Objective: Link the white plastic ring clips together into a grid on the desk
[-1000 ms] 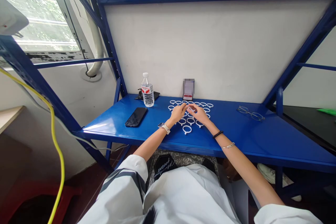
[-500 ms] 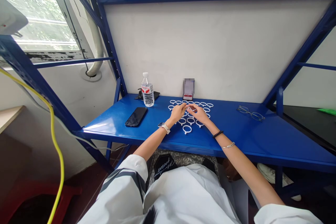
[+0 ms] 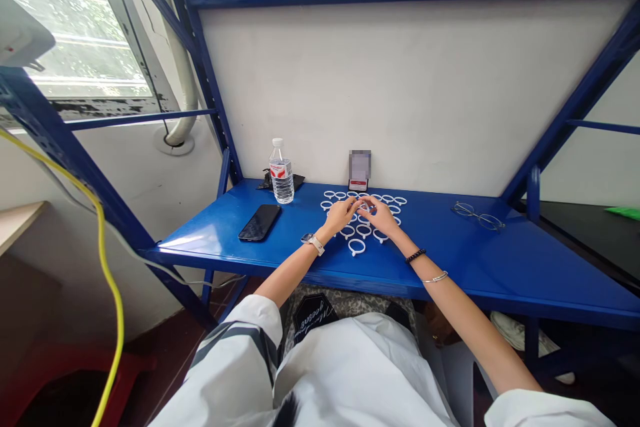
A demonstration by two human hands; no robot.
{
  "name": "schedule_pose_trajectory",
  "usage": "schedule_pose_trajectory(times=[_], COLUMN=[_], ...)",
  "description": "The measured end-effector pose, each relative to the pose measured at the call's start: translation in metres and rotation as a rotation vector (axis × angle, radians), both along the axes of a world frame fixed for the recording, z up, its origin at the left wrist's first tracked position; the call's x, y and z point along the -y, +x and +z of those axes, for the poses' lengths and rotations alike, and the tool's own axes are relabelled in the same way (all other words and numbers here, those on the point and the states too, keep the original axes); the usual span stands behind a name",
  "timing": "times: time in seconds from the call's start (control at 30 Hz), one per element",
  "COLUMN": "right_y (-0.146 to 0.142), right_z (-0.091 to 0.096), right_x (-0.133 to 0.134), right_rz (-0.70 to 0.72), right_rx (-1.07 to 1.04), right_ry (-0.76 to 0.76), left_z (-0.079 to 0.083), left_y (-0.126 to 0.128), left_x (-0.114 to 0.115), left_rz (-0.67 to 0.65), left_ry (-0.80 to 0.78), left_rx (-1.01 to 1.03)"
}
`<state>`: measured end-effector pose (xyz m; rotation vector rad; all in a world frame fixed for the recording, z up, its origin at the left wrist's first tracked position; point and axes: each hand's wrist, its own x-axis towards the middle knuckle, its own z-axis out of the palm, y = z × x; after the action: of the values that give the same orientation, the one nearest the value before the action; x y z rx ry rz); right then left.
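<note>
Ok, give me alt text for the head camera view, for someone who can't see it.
Two bare hands, left hand and right hand, meet fingertip to fingertip over rows of small white rings on a blue metal shelf. A water bottle and phone lie to the left, eyeglasses to the right.

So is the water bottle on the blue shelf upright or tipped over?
Upright. The water bottle stands on its base on the blue shelf, white cap on top, left of both hands, untouched.
</note>
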<state>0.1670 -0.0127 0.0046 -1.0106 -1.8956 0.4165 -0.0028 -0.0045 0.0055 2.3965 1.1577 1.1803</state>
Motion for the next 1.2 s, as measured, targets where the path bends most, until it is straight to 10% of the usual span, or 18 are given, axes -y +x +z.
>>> schedule_pose_trajectory(times=[1.2], right_y=[-0.005], right_z=[0.009], right_x=[0.012], right_rz=[0.024], right_rx=[-0.005], right_ry=[-0.069], left_z=[-0.004], left_y=[0.001], left_x=[-0.004], left_rz=[-0.009], left_ry=[0.035], left_rx=[0.004])
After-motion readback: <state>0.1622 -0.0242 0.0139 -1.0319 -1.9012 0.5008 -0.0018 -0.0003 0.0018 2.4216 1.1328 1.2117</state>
